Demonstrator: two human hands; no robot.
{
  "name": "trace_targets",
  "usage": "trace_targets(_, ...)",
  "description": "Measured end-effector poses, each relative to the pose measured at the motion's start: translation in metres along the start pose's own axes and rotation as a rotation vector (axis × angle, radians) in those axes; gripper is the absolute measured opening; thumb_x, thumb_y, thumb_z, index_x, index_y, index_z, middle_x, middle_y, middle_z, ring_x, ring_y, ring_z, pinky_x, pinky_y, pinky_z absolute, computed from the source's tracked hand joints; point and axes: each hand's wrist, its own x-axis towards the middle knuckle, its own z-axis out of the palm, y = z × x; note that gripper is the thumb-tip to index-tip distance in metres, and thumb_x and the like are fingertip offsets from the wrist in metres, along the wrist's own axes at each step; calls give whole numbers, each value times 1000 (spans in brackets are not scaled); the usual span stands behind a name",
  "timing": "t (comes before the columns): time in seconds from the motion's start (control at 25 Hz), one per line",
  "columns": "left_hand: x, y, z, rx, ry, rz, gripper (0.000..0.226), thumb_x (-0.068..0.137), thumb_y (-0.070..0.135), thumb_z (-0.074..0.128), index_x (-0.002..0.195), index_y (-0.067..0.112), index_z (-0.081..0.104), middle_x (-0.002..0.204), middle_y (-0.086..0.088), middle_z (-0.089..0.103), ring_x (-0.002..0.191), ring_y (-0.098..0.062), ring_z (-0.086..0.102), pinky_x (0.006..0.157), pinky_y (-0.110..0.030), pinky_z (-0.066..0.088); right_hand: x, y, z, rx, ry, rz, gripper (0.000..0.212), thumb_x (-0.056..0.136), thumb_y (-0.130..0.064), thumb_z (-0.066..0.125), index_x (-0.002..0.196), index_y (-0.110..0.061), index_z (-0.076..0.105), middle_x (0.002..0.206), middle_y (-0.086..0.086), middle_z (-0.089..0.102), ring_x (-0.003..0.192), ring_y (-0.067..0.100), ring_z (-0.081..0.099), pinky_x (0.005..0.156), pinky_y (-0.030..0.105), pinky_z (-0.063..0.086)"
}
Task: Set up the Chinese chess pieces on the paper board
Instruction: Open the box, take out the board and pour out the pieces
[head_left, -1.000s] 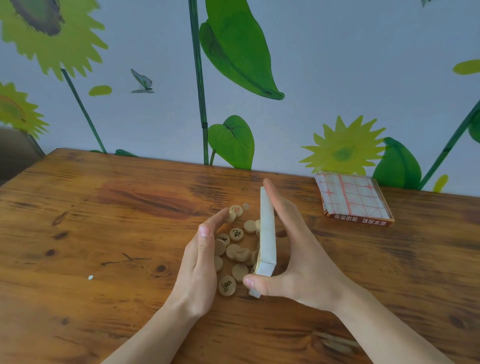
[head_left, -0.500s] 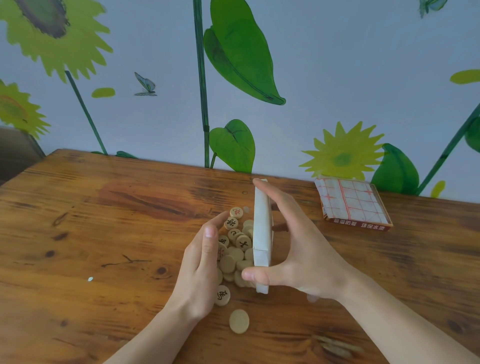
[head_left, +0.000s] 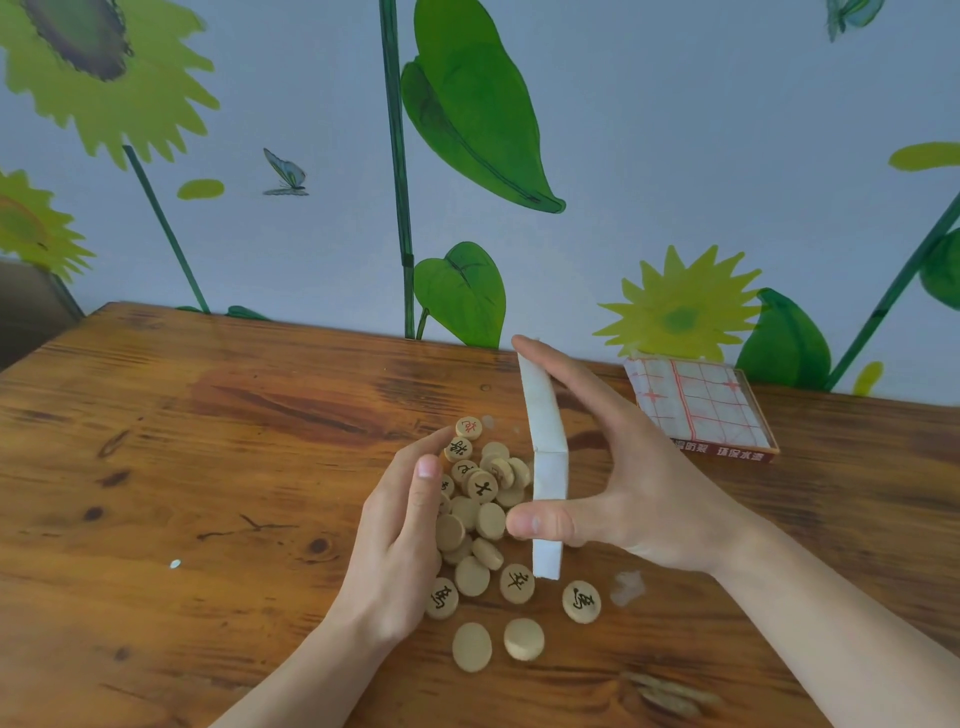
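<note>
Chess pieces (head_left: 480, 519) are lying heaped on the desk (head_left: 208, 467), none inside the white box (head_left: 545, 467) the right hand (head_left: 634, 483) is pinching upright beside them; left hand (head_left: 400, 545), grip spread, is cupping the heap; folded paper board (head_left: 698, 410) is lying well apart

Wooden table (head_left: 208, 467) bears chess pieces (head_left: 472, 577), box (head_left: 701, 410).

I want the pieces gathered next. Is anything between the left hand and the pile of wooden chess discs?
Nothing visible. The left hand is cupped right against the left side of the pile of round wooden chess pieces. The white box tray, held on edge by the right hand, stands on the pile's far side.
</note>
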Motion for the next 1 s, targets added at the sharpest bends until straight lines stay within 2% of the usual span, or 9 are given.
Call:
trace_targets(0.2, 0, -1, 0, 30, -2, 10, 60, 97, 66, 27, 141, 36, 56, 139, 24, 59, 134, 6, 48, 108, -22, 38, -5, 6, -5, 103, 43, 3, 100, 66, -38, 88, 149, -52, 34, 146, -30, 45, 136, -3, 44, 99, 14, 44)
trace_targets(0.36, -3, 1, 0, 68, -9, 32, 54, 99, 60, 29, 137, 36, 59, 137, 22, 61, 134, 1, 50, 107, -28, 40, -24, 15, -11, 274, 97, 26, 95, 62, -34, 87, 143, -42, 39, 124, -14, 56, 115, 9, 59, 94, 31, 51)
trace_targets(0.48, -5, 3, -1, 95, -13, 48, 50, 98, 58, 31, 135, 37, 60, 135, 23, 61, 132, 5, 50, 104, -22, 39, -42, 20, -9, 387, 141, 44, 98, 59, -24, 88, 141, -36, 36, 115, -3, 56, 100, 14, 61, 82, 30, 56)
trace_targets(0.64, -7, 3, -2, 125, -24, 49, 48, 96, 55, 36, 135, 37, 59, 135, 24, 60, 131, 6, 50, 103, -21, 40, -56, 25, -6, 448, 237, 56, 100, 57, -23, 89, 142, -39, 38, 119, -4, 55, 104, 22, 63, 74, 32, 59)
trace_targets(0.72, -7, 4, -2, 140, -35, 54, 46, 97, 53, 38, 136, 38, 58, 137, 24, 58, 131, 7, 49, 103, -19, 39, -67, 29, -4, 492, 278, 95, 101, 57, -19, 91, 141, -34, 38, 122, 0, 55, 105, 30, 65, 65, 44, 61)
trace_targets(0.8, -8, 6, -1, 158, -47, 60, 43, 98, 49, 40, 135, 38, 58, 137, 25, 57, 131, 8, 47, 100, -13, 39, -80, 33, -3, 523, 360, 124, 99, 56, -10, 92, 137, -26, 38, 119, 1, 59, 105, 29, 67, 62, 51, 62)
trace_targets(0.88, -8, 7, 0, 166, -56, 59, 41, 98, 46, 41, 134, 39, 58, 137, 26, 57, 131, 10, 47, 97, -9, 39, -93, 38, -6, 446, 448, 156, 95, 54, -2, 91, 132, -19, 39, 112, -8, 66, 104, 19, 69, 68, 37, 63)
trace_targets(0.92, -9, 7, 0, 159, -55, 49, 40, 97, 46, 42, 133, 40, 59, 137, 26, 57, 130, 11, 47, 97, -10, 39, -98, 39, -9, 383, 483, 182, 91, 53, -3, 90, 129, -18, 42, 107, -14, 69, 101, 12, 69, 70, 27, 61)
trace_targets(1.0, -12, 7, -2, 133, -45, 23, 39, 96, 46, 43, 131, 42, 60, 136, 26, 59, 129, 12, 48, 97, -14, 40, -107, 44, -17, 283, 545, 241, 90, 50, -4, 98, 123, -18, 48, 104, -15, 71, 96, 6, 69, 69, 18, 58)
